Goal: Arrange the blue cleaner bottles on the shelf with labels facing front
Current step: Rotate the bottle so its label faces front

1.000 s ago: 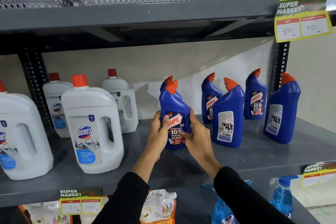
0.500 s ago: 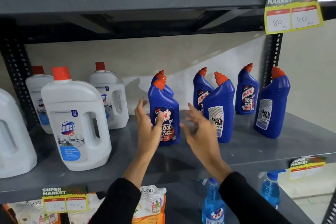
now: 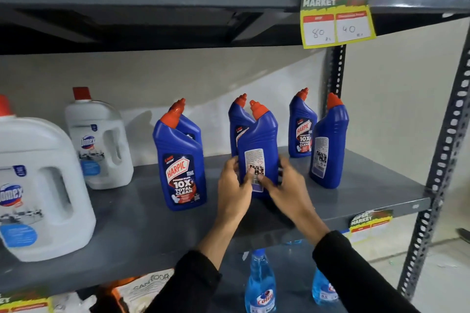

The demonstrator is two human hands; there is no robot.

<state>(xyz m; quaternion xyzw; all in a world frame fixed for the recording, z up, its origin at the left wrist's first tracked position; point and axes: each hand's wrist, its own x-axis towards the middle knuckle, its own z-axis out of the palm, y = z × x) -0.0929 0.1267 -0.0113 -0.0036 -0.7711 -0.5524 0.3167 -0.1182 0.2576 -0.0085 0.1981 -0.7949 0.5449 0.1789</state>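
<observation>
Blue plastic between both hands: the middle cleaner bottle (image 3: 258, 150), upright on the grey shelf (image 3: 142, 221), back label with barcode turned to the front. Left hand (image 3: 235, 193) cupped on its left side, fingers (image 3: 230, 165) half curled around the edge, thumb pressed on the barcode label. Right hand (image 3: 287, 188) on the right side, fingers wrapped behind the body, thumb on the label's lower corner — a 2-handed grip.

To the left, a front-facing bottle (image 3: 181, 173) showing the HARPIC label, with another bottle (image 3: 192, 129) close behind it. Behind the held one, a further bottle (image 3: 236, 124), mostly hidden. At the right, 1 bottle (image 3: 302, 129) label forward at the back, and 1 bottle (image 3: 328, 145) nearer the edge, back label outward.

White Domex jugs (image 3: 38, 185) at the far left — contents not visible. Below, pale blue liquid in a clear spray bottle (image 3: 260, 284).
</observation>
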